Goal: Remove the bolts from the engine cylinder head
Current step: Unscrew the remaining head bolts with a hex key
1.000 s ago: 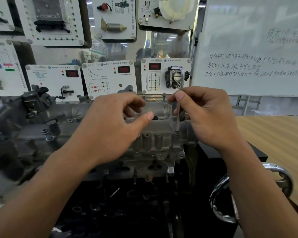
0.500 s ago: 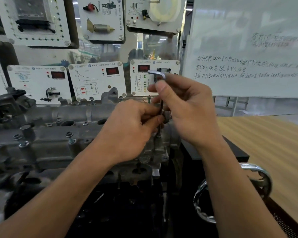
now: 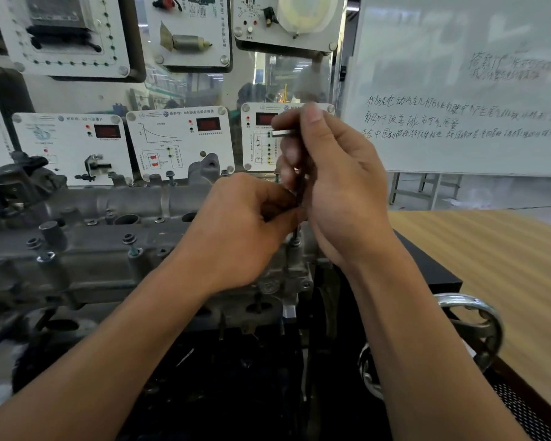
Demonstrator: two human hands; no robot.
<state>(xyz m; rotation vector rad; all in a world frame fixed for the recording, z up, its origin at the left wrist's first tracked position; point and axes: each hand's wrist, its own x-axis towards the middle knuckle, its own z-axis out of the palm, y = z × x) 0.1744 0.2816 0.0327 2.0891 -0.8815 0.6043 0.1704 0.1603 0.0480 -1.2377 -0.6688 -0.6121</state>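
Closest to us, two bare arms reach up from the bottom edge. Low on the right sits a shiny silver wheel (image 3: 490, 319). Next to it is the dark lower part of the engine, too dark to see well. A bit farther up, the two hands meet over the right end of the grey cylinder head (image 3: 86, 259). The left hand (image 3: 236, 237) has its fingers curled in and pinches the low part of a thin bent metal key (image 3: 283, 133). The right hand (image 3: 341, 192) is higher and pinches the top part of the key, near the bend. Its thumb points up and its fingertips look blurry. The short end of the key sticks out to the left, above both hands. The long end goes straight down into a bolt (image 3: 295, 241) at the right end of the cylinder head. This bolt stands a little above the metal. Farther left a second bolt (image 3: 129, 240) also stands up from the head, and a third bolt (image 3: 171, 177) is at the back edge. To the right are a black box (image 3: 427, 272) and a striped wooden table (image 3: 490, 249). Behind the engine, white test panels (image 3: 178, 144) with small red screens hang on a wall. Far right is a whiteboard (image 3: 458, 74) with handwriting.
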